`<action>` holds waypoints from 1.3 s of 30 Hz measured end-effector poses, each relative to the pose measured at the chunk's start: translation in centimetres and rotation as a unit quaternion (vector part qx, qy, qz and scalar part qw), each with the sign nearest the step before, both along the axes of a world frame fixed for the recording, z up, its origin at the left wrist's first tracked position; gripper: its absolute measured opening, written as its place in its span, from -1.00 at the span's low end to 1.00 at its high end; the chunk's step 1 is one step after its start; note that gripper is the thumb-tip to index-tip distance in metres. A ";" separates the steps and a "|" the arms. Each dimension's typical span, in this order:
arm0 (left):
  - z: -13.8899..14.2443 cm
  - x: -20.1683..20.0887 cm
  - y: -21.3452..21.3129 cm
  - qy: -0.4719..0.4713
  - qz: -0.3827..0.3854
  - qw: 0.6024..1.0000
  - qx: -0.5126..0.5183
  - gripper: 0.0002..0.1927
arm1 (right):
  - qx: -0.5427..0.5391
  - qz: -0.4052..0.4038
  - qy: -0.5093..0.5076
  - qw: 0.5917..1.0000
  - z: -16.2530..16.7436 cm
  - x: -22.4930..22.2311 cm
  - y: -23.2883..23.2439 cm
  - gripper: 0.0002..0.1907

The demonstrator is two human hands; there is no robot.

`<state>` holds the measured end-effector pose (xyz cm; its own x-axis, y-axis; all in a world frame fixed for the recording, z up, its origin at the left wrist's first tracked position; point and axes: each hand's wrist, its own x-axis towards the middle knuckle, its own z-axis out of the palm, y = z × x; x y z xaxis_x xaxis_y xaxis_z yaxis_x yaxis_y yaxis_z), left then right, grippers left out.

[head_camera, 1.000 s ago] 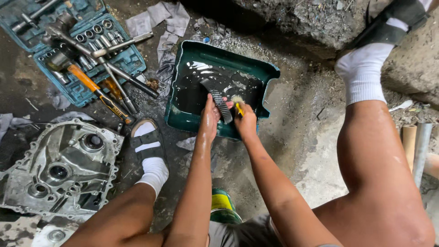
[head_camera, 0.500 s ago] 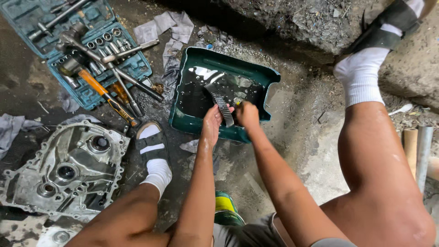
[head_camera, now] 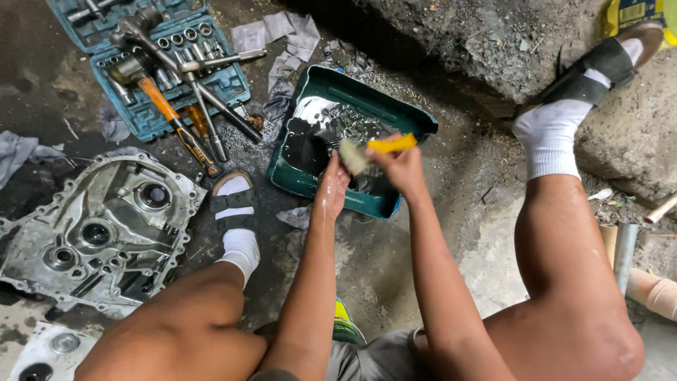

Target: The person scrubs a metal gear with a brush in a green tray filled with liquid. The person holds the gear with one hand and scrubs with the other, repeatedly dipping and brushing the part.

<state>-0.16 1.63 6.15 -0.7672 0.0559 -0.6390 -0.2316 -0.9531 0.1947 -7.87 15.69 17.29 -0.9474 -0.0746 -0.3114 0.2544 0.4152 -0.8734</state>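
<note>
The brush (head_camera: 372, 149) lies nearly level over the green tray (head_camera: 395, 116), yellow handle pointing right, bristles left. The right hand (head_camera: 403, 168) grips the handle, fingers closed; the left hand (head_camera: 331, 189) curls just beside the bristles, its fingers hidden.

Yellow-handled brush (head_camera: 384, 147), dark green tray (head_camera: 395, 113), blue-green tool case (head_camera: 151, 120), possibly black liquid (head_camera: 307, 148).
</note>
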 end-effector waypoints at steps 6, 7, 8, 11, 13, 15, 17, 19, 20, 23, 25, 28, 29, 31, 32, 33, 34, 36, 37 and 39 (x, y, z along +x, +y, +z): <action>0.2 -0.5 0.6 0.014 -0.029 0.999 -0.017 -0.51 | -0.012 -0.053 0.038 0.998 -2.4 -0.7 1.6 -0.76; 0.4 -0.8 0.9 0.011 -0.015 1.000 -0.020 -0.53 | -0.011 -0.039 0.032 0.999 -2.7 -0.2 1.4 -0.75; 0.6 -1.0 1.2 0.006 -0.002 1.000 -0.022 -0.55 | -0.009 -0.023 0.024 0.999 -2.9 0.2 1.2 -0.74; 0.9 -1.4 2.2 -0.010 -0.021 1.000 0.007 -0.55 | -0.040 -0.061 0.031 0.997 -3.4 1.1 0.2 -0.72; 0.8 -1.5 2.8 -0.040 -0.062 0.996 -0.056 -0.51 | 0.056 -0.075 0.107 0.990 -3.6 1.0 0.1 -0.74; 0.6 -1.1 3.0 -0.037 -0.068 0.995 -0.061 -0.46 | 0.043 -0.093 0.090 0.991 -3.7 0.6 0.5 -0.75; 0.4 -0.7 2.6 0.021 -0.017 0.999 -0.019 -0.42 | -0.095 -0.099 0.006 0.990 -3.6 -0.2 1.3 -0.74; 0.3 -0.6 1.9 -0.025 -0.034 0.999 -0.005 -0.41 | -0.016 -0.070 0.065 0.995 -3.7 -0.7 2.3 -0.72; 0.3 -0.5 1.5 -0.050 -0.044 0.998 0.004 -0.41 | 0.025 -0.058 0.093 0.994 -3.7 -0.8 2.7 -0.70; 0.6 -0.4 0.7 0.000 -0.060 0.998 0.005 -0.42 | 0.022 -0.117 0.096 0.988 -3.8 -0.6 3.2 -0.76; 0.8 -0.5 0.6 0.027 -0.061 0.998 0.017 -0.43 | -0.056 -0.093 0.036 0.993 -4.0 -0.2 2.7 -0.76; 0.8 -0.6 1.3 0.031 -0.049 0.998 0.021 -0.48 | -0.067 -0.054 0.002 0.996 -4.2 0.1 1.6 -0.78; 0.8 -0.7 1.6 0.030 -0.046 0.998 0.020 -0.50 | -0.053 -0.043 0.004 0.998 -4.3 0.1 1.3 -0.78; 0.6 -0.9 2.2 0.012 -0.064 0.998 -0.007 -0.54 | -0.031 -0.024 0.084 0.996 -4.2 -0.3 0.9 -0.76; 0.6 -0.8 2.4 0.000 -0.075 0.997 -0.018 -0.56 | -0.019 -0.017 0.122 0.992 -4.1 -0.5 0.8 -0.74; 0.5 -0.7 2.5 0.014 -0.068 0.998 -0.009 -0.57 | -0.036 -0.043 0.086 0.995 -3.9 -0.7 0.9 -0.75; 0.5 -0.6 2.5 0.028 -0.060 0.998 0.002 -0.58 | -0.051 -0.068 0.051 0.995 -3.7 -0.9 1.0 -0.75; 0.3 -0.2 2.4 0.031 -0.044 0.998 0.014 -0.61 | -0.062 -0.083 0.011 0.995 -3.7 -1.2 1.6 -0.75; 0.3 -0.1 2.3 0.018 -0.040 0.999 0.019 -0.62 | -0.053 -0.075 0.005 0.996 -3.7 -1.2 1.9 -0.75; 0.2 0.2 2.0 -0.007 -0.046 0.998 0.029 -0.64 | -0.016 -0.077 0.020 0.997 -3.8 -1.2 2.5 -0.72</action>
